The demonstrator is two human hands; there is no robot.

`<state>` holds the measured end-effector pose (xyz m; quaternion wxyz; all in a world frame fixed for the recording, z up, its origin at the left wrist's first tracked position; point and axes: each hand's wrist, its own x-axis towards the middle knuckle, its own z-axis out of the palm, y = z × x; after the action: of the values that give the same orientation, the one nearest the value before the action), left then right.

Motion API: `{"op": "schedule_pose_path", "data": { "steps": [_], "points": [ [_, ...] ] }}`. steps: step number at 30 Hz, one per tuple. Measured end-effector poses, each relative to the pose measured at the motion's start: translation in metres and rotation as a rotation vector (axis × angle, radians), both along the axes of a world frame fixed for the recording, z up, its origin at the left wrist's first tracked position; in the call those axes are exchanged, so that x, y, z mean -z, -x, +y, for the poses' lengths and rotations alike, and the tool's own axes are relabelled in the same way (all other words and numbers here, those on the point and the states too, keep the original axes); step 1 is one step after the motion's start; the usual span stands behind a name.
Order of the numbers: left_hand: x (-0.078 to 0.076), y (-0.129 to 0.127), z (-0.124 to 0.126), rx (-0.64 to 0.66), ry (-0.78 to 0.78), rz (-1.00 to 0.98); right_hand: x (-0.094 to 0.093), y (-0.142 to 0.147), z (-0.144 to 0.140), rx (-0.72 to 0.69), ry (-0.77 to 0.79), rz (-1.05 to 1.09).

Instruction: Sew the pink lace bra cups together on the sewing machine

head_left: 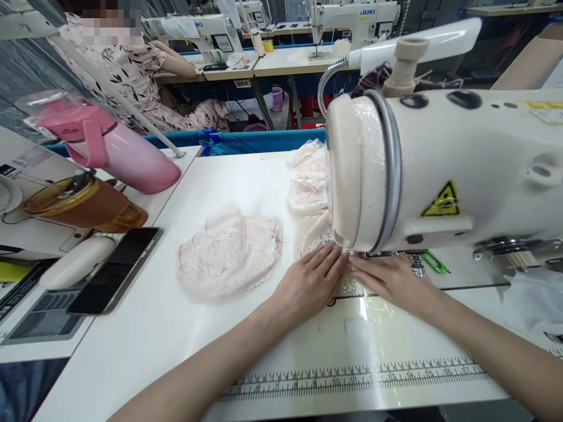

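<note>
Legible markings at a sewing workstation.

The brand name "JUKI" in blue letters stands on the white sewing machine [352, 20] on the far bench; a second machine [197, 32] to its left carries blue lettering too small to read. A yellow triangular warning sign [442, 201] with a black symbol is fixed to the near sewing machine head [440, 170]; a yellow label [543, 105] on its top is illegible. A printed ruler scale [352, 375] along the table's [153, 328] front edge shows numerals, among them 10, 15 and 16.
</note>
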<state>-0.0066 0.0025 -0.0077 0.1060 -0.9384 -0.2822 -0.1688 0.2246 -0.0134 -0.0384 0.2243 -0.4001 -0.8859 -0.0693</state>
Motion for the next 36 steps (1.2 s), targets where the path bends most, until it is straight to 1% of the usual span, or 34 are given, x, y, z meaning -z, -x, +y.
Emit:
{"op": "schedule_pose_path", "data": {
  "steps": [3,6,9,13,17,19,21,24,26,30,32,36],
  "points": [
    [0.000,0.000,0.002,-0.008,-0.002,-0.009,-0.006,0.004,-0.002,0.044,-0.009,-0.119],
    [0.001,-0.001,0.003,-0.018,-0.020,-0.016,-0.009,0.005,-0.004,0.026,-0.122,-0.269],
    [0.001,-0.002,0.003,-0.026,-0.033,-0.028,-0.009,0.002,-0.005,0.038,-0.240,-0.356],
    [0.001,-0.002,0.003,-0.031,-0.018,-0.038,-0.009,0.001,-0.004,-0.006,-0.303,-0.378],
    [0.000,-0.002,0.004,-0.024,0.020,-0.045,-0.013,0.005,-0.004,0.087,-0.337,-0.351],
    [-0.001,-0.002,0.005,-0.029,0.046,-0.044,-0.016,0.008,-0.002,0.118,-0.271,-0.280],
    [-0.001,-0.002,0.006,-0.033,0.065,-0.044,-0.016,0.009,0.001,0.120,-0.155,-0.139],
    [0.000,-0.001,0.007,-0.041,0.092,-0.044,-0.012,0.006,0.005,0.113,-0.039,0.037],
    [0.001,0.000,0.007,-0.048,0.115,-0.042,-0.008,0.000,0.007,0.083,0.001,0.085],
    [0.002,0.001,0.007,-0.063,0.131,-0.033,-0.003,-0.013,0.007,-0.022,0.111,0.151],
    [0.001,0.001,0.006,-0.066,0.107,-0.026,-0.003,-0.016,0.008,-0.032,0.122,0.192],
    [-0.003,-0.001,0.001,-0.093,-0.003,-0.004,0.000,-0.010,0.007,0.021,0.084,0.315]
  ]
}}
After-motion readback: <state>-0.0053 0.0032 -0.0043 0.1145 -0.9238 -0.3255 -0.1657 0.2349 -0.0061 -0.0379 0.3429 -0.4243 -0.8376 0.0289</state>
